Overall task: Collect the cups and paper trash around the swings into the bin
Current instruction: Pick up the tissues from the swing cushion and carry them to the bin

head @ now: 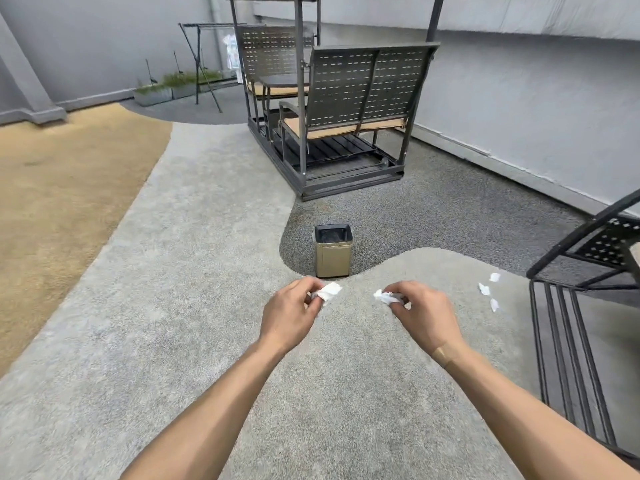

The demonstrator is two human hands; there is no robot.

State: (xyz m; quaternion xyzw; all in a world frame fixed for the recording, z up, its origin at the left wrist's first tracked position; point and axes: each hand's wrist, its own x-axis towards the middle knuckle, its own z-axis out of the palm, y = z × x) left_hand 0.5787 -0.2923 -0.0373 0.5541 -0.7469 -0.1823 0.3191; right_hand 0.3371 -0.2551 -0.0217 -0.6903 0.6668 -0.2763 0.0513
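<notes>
- Just short of the bin [333, 251], each hand carries a crumpled paper scrap; the left hand [290, 315] pinches one scrap [327, 291], the right hand [425, 315] another scrap [387, 297], each grip closed on its paper
- Neither scrap is binned yet; dropping them looks like the next step
- Three paper bits [488, 289] lie on the floor near the right-hand swing [585, 271]; no cups show; the far swing [332, 109] stands behind the bin

both hands [290, 315] [423, 315] outstretched, fingers curled, pinching
</notes>
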